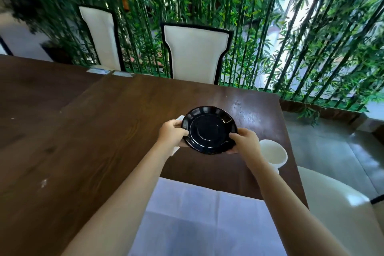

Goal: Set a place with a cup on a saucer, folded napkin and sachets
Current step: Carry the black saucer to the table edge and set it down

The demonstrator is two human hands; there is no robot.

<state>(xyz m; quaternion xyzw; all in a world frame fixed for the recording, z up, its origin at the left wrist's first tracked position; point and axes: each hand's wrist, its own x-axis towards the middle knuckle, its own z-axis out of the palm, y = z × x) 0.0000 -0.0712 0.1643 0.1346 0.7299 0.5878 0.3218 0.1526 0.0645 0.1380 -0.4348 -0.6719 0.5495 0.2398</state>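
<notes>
A glossy black saucer is held over the dark wooden table, tilted toward me. My left hand grips its left rim and my right hand grips its right rim. A white cup stands on the table just right of my right wrist. A white napkin lies unfolded flat at the table's near edge, between my forearms. Something small and white peeks out behind my left hand; another white bit shows below it. I cannot tell what they are.
Two cream chairs with black frames stand at the far side, against a bamboo screen. Two small white items lie at the table's far edge. A cream chair sits at my right, beside the table's right edge.
</notes>
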